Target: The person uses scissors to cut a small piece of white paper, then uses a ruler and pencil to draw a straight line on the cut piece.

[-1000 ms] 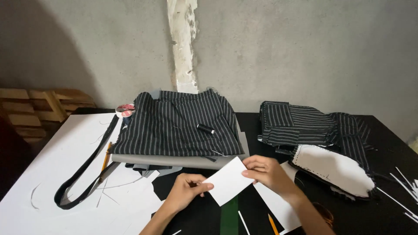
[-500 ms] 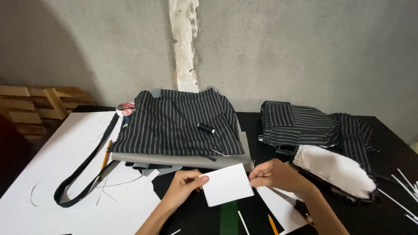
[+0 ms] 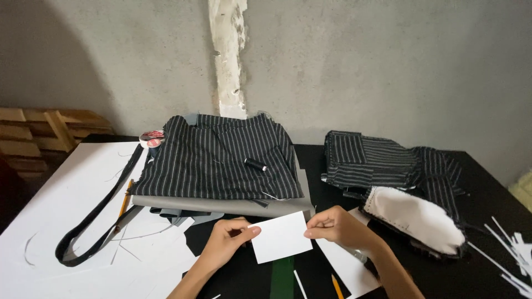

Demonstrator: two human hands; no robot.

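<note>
A small white rectangular card [image 3: 281, 237] is held flat between both hands above the black table [image 3: 487, 277]. My left hand [image 3: 226, 243] pinches its left edge with thumb and fingers. My right hand [image 3: 338, 227] pinches its right edge. Just beyond the card lies a folded stack of black pinstriped fabric [image 3: 213, 158] on grey sheets, with a black thread spool [image 3: 255, 164] on top.
A second pile of pinstriped fabric [image 3: 382, 158] and a white-lined piece [image 3: 413, 218] lie at right. A large white paper sheet [image 3: 61, 205] with a black strap [image 3: 94, 221] and a pencil [image 3: 123, 205] covers the left. White paper strips [image 3: 510, 243] lie far right. Wooden pallets [image 3: 39, 130] stand at left.
The card has turned from tilted to nearly level and dropped slightly nearer to me. Both hands kept their grip on its edges.
</note>
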